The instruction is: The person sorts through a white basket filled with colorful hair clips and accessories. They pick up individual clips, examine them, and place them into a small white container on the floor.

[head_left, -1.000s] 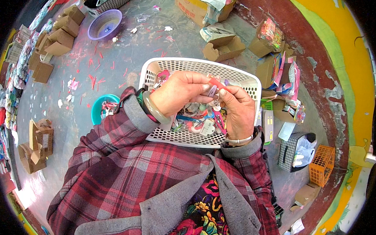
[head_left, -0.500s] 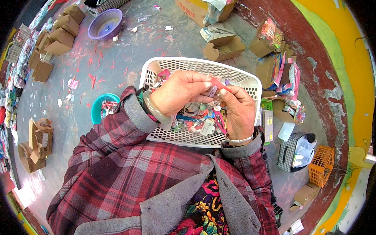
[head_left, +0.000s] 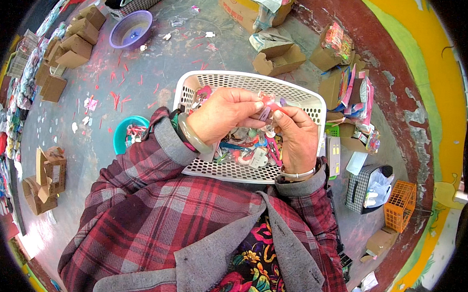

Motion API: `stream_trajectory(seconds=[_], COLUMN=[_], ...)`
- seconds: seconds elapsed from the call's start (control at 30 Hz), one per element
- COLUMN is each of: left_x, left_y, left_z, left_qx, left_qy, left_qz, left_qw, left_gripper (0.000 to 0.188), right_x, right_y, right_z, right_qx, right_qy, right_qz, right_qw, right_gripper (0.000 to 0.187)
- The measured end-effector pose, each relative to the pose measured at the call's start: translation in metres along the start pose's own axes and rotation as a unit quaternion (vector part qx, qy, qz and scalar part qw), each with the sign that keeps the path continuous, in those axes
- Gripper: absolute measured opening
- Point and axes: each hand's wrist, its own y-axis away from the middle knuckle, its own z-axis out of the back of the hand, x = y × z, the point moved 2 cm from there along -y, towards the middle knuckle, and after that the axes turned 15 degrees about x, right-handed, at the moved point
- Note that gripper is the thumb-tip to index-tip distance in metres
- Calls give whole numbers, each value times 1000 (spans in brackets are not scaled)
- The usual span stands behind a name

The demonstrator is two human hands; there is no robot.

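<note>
A small pinkish-red strip point(head_left: 275, 106) is stretched between my two hands over a white perforated plastic basket point(head_left: 227, 170). My left hand point(head_left: 221, 113), with a pale bangle at the wrist, pinches its left end. The thumb and finger of my right hand point(head_left: 298, 140) are closed on its right end. Beside my left fingertips is a small purple piece point(head_left: 265, 114); whether the fingers hold it too is unclear. Below my hands the basket holds a jumble of small colourful trinkets, among them a white tag-like piece point(head_left: 258, 158). My hands hide part of the contents.
Left of the basket stands a teal bowl point(head_left: 120, 136) with small red and white pieces. A purple basin point(head_left: 131, 30) sits farther back on the floor. Cardboard boxes point(head_left: 279, 60), an orange crate point(head_left: 400, 206) and a checkered bin point(head_left: 365, 189) stand around. Red scraps litter the floor.
The strip between my fingertips has shifted slightly, and a paler, shinier patch now shows at its middle. Both hands have hardly moved.
</note>
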Motion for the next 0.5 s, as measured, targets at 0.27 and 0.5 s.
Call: stream_trajectory(seconds=[0.27,0.5], left_x=[-4,-2], left_y=[0,-2], left_z=[-2,0], left_qx=[16,14], left_qy=[12,4], left_qz=[-13,-6], left_qw=[1000,1000], left_gripper=[24,25], right_x=[-1,0], right_y=[0,0], right_z=[3,1], right_qx=[-4,-6], right_qy=[-1,-6], right_qz=[-8,-4], right_qw=[1000,1000], right_gripper=[10,9])
